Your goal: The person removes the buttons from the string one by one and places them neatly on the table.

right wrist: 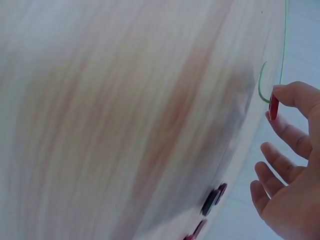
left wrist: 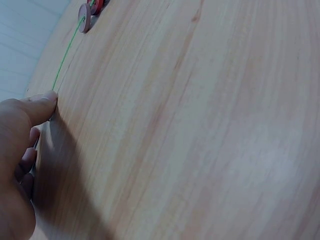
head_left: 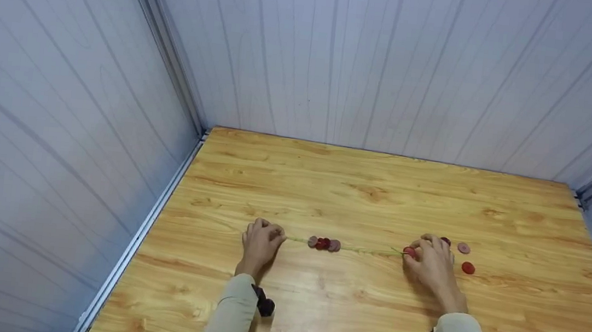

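Note:
A green string is stretched nearly straight between the two hands, close over the wooden table. Several red and mauve buttons are threaded on it, bunched nearer the left hand. The left hand pinches one end of the string between thumb and forefinger; in its wrist view a mauve button hangs on the taut line. Between thumb and forefinger, the right hand pinches a red button. The string passes through this button, and its short loose tail curls out beside it. The other right fingers are spread and bent.
Loose buttons lie on the table just right of the right hand: a red one, a mauve one and a dark red one partly behind the fingers. Pale panelled walls border the wooden table at the back and sides.

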Demonstrator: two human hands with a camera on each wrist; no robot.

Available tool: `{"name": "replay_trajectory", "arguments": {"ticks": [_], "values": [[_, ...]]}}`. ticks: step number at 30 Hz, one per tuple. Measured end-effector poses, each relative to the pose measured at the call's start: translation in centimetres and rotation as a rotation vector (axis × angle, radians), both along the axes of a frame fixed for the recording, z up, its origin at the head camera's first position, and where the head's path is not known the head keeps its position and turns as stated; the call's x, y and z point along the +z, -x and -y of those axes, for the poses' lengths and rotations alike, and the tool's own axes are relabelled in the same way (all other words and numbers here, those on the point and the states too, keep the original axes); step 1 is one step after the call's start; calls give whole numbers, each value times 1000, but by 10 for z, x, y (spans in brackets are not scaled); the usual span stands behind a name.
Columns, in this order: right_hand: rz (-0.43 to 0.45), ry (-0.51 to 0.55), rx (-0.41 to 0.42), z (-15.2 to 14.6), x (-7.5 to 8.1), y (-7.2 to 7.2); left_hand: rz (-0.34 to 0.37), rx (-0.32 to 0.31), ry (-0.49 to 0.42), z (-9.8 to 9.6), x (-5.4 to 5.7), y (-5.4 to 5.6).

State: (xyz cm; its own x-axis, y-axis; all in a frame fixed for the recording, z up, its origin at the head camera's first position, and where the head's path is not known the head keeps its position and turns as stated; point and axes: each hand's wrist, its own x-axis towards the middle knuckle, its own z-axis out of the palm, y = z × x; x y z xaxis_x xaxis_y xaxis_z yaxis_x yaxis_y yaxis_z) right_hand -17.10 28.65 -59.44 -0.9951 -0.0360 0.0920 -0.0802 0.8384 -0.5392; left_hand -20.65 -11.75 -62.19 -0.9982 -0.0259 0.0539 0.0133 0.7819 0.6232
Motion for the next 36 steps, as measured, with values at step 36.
{"name": "replay_trajectory", "arguments": {"ticks": [36], "values": [[-45, -71, -78, -40, -3, -14, -8, 10, 11, 0, 0, -1]]}}
